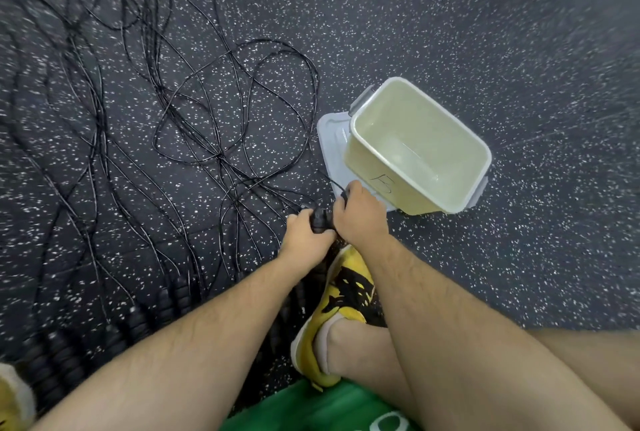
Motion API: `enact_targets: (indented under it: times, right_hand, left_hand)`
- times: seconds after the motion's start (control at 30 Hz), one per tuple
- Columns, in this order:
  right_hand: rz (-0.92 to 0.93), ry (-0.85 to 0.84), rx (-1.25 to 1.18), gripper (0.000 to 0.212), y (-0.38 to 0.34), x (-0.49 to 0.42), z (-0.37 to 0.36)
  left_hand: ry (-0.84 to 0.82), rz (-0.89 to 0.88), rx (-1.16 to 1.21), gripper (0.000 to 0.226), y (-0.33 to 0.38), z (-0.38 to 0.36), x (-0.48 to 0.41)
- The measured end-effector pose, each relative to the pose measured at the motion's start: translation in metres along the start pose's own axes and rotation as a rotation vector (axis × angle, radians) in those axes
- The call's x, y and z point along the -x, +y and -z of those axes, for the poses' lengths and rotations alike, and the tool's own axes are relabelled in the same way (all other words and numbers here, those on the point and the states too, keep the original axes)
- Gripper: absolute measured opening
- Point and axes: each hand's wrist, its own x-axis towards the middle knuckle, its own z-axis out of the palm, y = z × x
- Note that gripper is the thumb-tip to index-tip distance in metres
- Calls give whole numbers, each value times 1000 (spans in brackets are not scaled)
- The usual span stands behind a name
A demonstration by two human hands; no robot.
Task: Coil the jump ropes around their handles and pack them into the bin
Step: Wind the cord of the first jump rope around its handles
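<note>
Head view. The main danger, as I judge it, is the tangle. The loose ropes (pixel 207 101) cross each other many times on the speckled floor (pixel 519 50), out beyond the left hand's knuckles. Winding in the held cord (pixel 332 181) could drag neighbouring ropes along or pull a knot tight. A slack wrap could also slide off the grips before it is packed.

The black handles (pixel 320 219) sit between the two fists. The left hand (pixel 304 233) is curled round their near end and the right hand (pixel 356 209) is closed over the far end. The cord leaves from under the right hand's fingers and runs away from the person. The bin (pixel 408 126) stands just past the right hand's knuckles, open and with nothing in it, partly on its grey lid (pixel 330 136). More dark handles (pixel 138 320), blurred, lie well behind the left wrist.
</note>
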Motion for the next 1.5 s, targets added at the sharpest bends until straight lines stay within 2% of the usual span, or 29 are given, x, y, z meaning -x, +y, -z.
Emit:
enact_targets:
  times: [0.07, 0.17, 0.27, 0.4, 0.47, 0.53, 0.6, 0.67, 0.73, 0.9, 1.0, 1.13, 1.27, 1.43, 1.5]
  right_hand:
    - [-84, -90, -163, 25, -12, 5, 14]
    - [-160, -271, -346, 27, -31, 19, 23]
    - [-185, -390, -359, 31, -45, 36, 24]
    - [-221, -405, -343, 34, -54, 54, 20]
    - [-251, -388, -340, 30, -51, 60, 12]
    - [-275, -392, -302, 37, -52, 64, -1]
    - [-237, -320, -179, 45, -56, 70, -10]
    - [-131, -203, -62, 41, -65, 71, -15]
    - [-24, -159, -70, 37, -79, 66, -18]
    - [54, -295, -184, 36, -113, 45, -44]
    - [90, -380, -190, 32, -127, 41, -65]
    - [63, -457, -213, 28, -140, 39, -78]
    - [-23, -485, -286, 29, -145, 34, -83]
    - [-205, -435, -546, 30, -153, 38, -73]
    - [-271, -401, -688, 30, -161, 41, -63]
  left_hand:
    - [23, 13, 128, 53, 5, 14, 8]
    - [38, 33, 251, 48, 14, 35, 24]
    - [14, 29, 263, 42, 21, 53, 44]
    - [-50, -1, 95, 13, 15, 63, 58]
    - [-77, -31, -17, 17, 5, 64, 59]
    - [-102, -51, -89, 21, -5, 65, 60]
    - [-101, -79, -153, 22, -15, 66, 56]
    - [-45, -94, -187, 30, -26, 71, 48]
    - [52, -73, -185, 33, -38, 80, 34]
    - [274, 56, -296, 40, -62, 101, 0]
    - [286, 181, -324, 41, -77, 107, -16]
    - [134, 230, -247, 37, -99, 106, -27]
    - [167, 152, -90, 25, -108, 105, -25]
    - [153, 95, 153, 7, -102, 110, -1]
    - [142, 62, 200, 10, -95, 119, 14]
